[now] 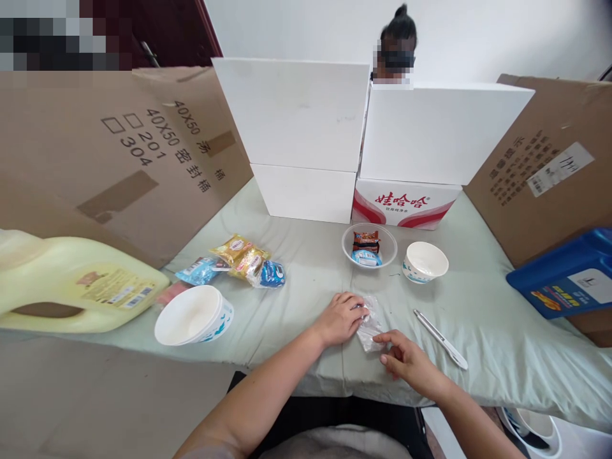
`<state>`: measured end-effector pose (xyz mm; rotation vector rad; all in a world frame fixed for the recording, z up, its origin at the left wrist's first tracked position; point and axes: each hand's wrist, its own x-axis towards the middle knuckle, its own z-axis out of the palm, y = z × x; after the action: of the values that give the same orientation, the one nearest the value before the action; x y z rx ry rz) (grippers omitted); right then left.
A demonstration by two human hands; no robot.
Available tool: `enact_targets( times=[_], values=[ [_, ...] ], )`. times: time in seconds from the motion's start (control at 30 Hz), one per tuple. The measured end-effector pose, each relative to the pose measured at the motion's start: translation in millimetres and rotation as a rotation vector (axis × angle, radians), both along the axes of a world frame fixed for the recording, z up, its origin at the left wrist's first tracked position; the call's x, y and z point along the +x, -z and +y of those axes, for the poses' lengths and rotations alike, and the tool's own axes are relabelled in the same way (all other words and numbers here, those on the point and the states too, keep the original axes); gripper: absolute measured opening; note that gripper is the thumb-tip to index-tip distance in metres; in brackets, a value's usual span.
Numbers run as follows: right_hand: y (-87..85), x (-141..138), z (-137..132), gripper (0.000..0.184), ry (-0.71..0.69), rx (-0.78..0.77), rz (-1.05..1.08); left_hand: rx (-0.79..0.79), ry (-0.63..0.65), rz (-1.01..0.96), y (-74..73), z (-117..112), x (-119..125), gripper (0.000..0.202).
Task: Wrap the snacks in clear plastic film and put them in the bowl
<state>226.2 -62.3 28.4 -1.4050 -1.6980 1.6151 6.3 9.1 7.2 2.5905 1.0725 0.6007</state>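
Note:
A small clear plastic packet (369, 324) lies on the pale green cloth (478, 306) in front of me. My left hand (340, 317) is curled and presses on the packet's upper left end with closed fingers. My right hand (406, 358) pinches the packet's lower right corner between fingertip and thumb. Just beyond stand a clear bowl (369, 246) with two snack packets in it and an empty white paper bowl (425, 261).
A white pen-like tool (440, 338) lies right of my hands. Several snack packets (241, 261) and a stack of paper bowls (193, 315) lie left, beside a yellow jug (71, 280). Cardboard sheets, white foam boxes (296, 115) and a blue container (568, 274) ring the table. A person sits behind the boxes.

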Motion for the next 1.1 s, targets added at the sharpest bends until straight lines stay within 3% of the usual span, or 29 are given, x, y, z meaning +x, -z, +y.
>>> enact_targets(
  times=[0.1,0.23,0.4,0.57,0.67,0.73,0.8,0.9,0.97,1.03,1.1],
  values=[
    [1.2,3,-12,0.038,0.006,0.056,0.014,0.005,-0.011,0.023,0.0,0,1,0.025],
    [0.6,1,-19,0.038,-0.103,-0.055,0.066,0.007,0.0,0.048,0.4,0,1,0.027],
    [-1.7,-2,-6,0.054,0.067,-0.174,0.155,0.011,0.023,0.071,-0.3,0,-1,0.038],
    [4.2,11,0,0.049,0.03,-0.223,0.073,0.002,0.033,0.1,-4.2,-2,-1,0.048],
    [9.9,25,-1,0.043,0.095,-0.027,-0.058,0.0,0.032,0.111,-4.8,-2,-1,0.05],
    [8.3,31,-2,0.037,0.187,0.227,-0.223,-0.001,0.034,0.117,-4.3,-2,0,0.05],
    [2.5,30,-4,0.031,0.196,0.521,-0.393,0.001,0.04,0.126,-3.7,-3,0,0.05],
    [-3.0,12,-11,0.031,-0.077,0.918,-0.548,0.014,0.034,0.129,-3.6,-3,0,0.049],
    [3.0,-5,-20,0.049,-0.291,1.076,-0.628,0.024,0.031,0.134,-3.9,-4,0,0.047],
    [16.1,-18,-33,0.07,-0.368,1.145,-0.723,0.033,0.031,0.144,-4.2,-4,0,0.045],
    [29.2,-23,-47,0.079,-0.336,1.165,-0.807,0.038,0.035,0.152,-4.2,-5,0,0.044]
  ],
)
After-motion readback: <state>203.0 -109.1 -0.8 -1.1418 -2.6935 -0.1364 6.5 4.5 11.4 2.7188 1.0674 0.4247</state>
